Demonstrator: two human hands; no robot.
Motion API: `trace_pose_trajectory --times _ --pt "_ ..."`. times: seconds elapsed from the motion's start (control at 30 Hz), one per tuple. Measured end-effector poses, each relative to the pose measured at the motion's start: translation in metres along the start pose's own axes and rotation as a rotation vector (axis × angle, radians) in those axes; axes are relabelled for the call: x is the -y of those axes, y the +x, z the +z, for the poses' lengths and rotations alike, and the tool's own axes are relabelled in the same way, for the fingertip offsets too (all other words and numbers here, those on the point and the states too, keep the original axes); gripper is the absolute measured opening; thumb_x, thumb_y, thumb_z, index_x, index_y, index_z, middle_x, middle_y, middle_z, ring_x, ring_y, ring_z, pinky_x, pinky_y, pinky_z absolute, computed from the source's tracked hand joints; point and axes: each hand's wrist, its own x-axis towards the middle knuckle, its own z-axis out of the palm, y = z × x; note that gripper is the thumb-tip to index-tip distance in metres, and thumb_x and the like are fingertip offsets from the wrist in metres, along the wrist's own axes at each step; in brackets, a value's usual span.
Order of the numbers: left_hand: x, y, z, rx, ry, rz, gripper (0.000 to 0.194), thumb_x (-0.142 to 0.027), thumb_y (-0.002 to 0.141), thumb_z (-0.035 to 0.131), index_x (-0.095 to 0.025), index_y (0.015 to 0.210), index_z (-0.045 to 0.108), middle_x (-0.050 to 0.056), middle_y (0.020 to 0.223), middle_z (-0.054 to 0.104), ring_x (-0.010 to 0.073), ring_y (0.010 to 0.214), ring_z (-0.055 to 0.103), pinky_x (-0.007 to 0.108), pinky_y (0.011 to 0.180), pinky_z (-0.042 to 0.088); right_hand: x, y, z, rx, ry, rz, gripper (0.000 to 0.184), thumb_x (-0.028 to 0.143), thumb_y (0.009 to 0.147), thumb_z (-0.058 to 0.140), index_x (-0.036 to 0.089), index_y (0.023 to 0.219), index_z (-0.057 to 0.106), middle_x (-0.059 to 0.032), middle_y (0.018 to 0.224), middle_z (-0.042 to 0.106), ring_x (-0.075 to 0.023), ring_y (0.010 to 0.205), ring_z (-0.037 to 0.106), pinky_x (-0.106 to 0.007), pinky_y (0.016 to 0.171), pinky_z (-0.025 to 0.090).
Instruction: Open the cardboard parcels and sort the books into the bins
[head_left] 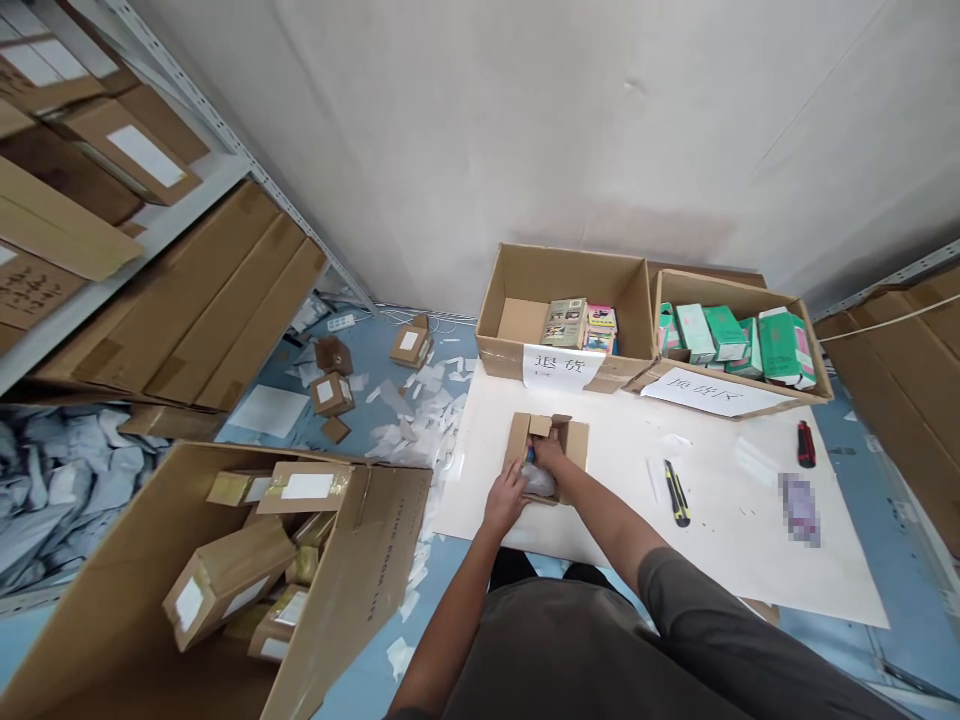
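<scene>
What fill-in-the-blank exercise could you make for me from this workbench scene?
The person's right hand reaches ____ the small open brown cardboard box. The black-and-yellow box cutter lies on the ____ tabletop. Of the two big open cardboard boxes by the wall, the right one holds mostly ____ cartons. Torn white paper scraps litter the ____ floor.

Missing words: into; white; green; blue.

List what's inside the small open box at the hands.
Visible in the box: a greyish, plastic-looking bundle and a bit of something blue. The right hand hides part of the inside; the bottom and whatever the bundle covers can't be seen.
</scene>
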Motion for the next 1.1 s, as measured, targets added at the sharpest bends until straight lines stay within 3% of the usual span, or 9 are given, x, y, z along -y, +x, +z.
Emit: trace_pose_trajectory --times 0.07,0.17,0.37,0.47,0.57,0.73,0.83,0.97,1.1 --pt "0.001 -0.001 0.0 -0.018 -0.017 -0.053 0.047 -0.023 0.081 0.079 -0.023 0.125 0.064 0.012 0.167 0.034 0.0318 0.152 0.036 0.053 0.114 0.046 0.002 0.0 0.003 0.016 -0.035 0.048 0.055 0.018 0.069 0.08 0.014 0.123 0.069 -0.0228 0.134 0.066 -0.0402 0.133 0.052 -0.051 0.108 0.044" --pt "0.004 -0.004 0.001 -0.018 -0.016 -0.098 0.043 -0.026 0.08 0.082 -0.022 0.12 0.065 0.014 0.166 0.036 0.0344 0.152 0.036 0.053 0.112 0.047 0.005 -0.002 0.001 0.03 -0.04 0.078 0.043 0.023 0.075 0.078 0.013 0.117 0.072 -0.025 0.14 0.061 -0.0433 0.139 0.044 -0.054 0.113 0.037" --pt "0.01 -0.005 0.007 -0.019 -0.013 -0.083 0.027 -0.026 0.08 0.082 -0.021 0.102 0.068 0.014 0.166 0.035 0.0356 0.152 0.035 0.052 0.107 0.05 0.003 -0.001 -0.017 0.192 0.103 0.09 0.036 0.041 0.082 0.073 0.015 0.106 0.076 -0.0159 0.11 0.076 -0.0318 0.102 0.072 -0.038 0.086 0.056" --pt "0.011 -0.006 0.01 -0.047 -0.021 -0.079 0.024 -0.025 0.08 0.081 -0.021 0.1 0.068 0.014 0.167 0.034 0.0345 0.152 0.034 0.052 0.11 0.049 0.003 -0.003 -0.026 0.273 0.107 0.005 0.047 0.038 0.066 0.087 0.016 0.106 0.076 -0.0117 0.108 0.077 -0.0288 0.095 0.074 -0.033 0.081 0.058" --pt "0.012 -0.009 0.012 -0.071 -0.034 -0.088 0.021 -0.027 0.082 0.079 -0.022 0.099 0.069 0.012 0.166 0.036 0.034 0.153 0.034 0.054 0.114 0.046 0.009 -0.011 -0.029 0.259 0.021 -0.051 0.074 0.022 0.048 0.094 0.015 0.118 0.072 -0.0151 0.122 0.073 -0.033 0.107 0.071 -0.035 0.088 0.057" --pt "0.012 -0.015 0.011 -0.065 -0.028 -0.137 0.023 -0.03 0.084 0.075 -0.023 0.105 0.068 0.011 0.162 0.043 0.0304 0.152 0.036 0.047 0.12 0.042 0.022 -0.027 -0.036 0.175 -0.055 -0.077 0.03 0.013 0.067 0.08 0.012 0.096 0.076 -0.0192 0.111 0.076 -0.0351 0.107 0.07 -0.035 0.09 0.055" --pt "0.014 -0.018 0.007 -0.081 -0.015 -0.168 0.036 -0.033 0.086 0.072 -0.024 0.12 0.066 0.012 0.157 0.05 0.0295 0.148 0.042 0.045 0.12 0.042 0.025 -0.028 -0.059 0.176 -0.057 -0.13 0.018 0.013 0.066 0.081 0.013 0.084 0.076 -0.0173 0.099 0.078 -0.0338 0.097 0.073 -0.034 0.084 0.055" --pt "0.019 -0.019 0.001 -0.108 0.013 -0.193 0.052 -0.034 0.084 0.072 -0.027 0.134 0.06 0.01 0.152 0.055 0.0315 0.142 0.049 0.048 0.118 0.044 0.022 -0.029 -0.106 0.162 -0.038 -0.211 0.022 0.02 0.061 0.087 0.016 0.081 0.077 -0.01 0.092 0.079 -0.0286 0.088 0.072 -0.029 0.077 0.054" --pt "0.017 -0.016 -0.006 -0.126 0.042 -0.145 0.032 -0.033 0.082 0.072 -0.028 0.114 0.07 0.008 0.158 0.049 0.0327 0.144 0.047 0.049 0.118 0.044 -0.006 -0.05 -0.151 0.139 0.001 -0.315 0.016 0.019 0.067 0.078 0.016 0.083 0.077 -0.0058 0.087 0.077 -0.0216 0.079 0.069 -0.024 0.07 0.05"
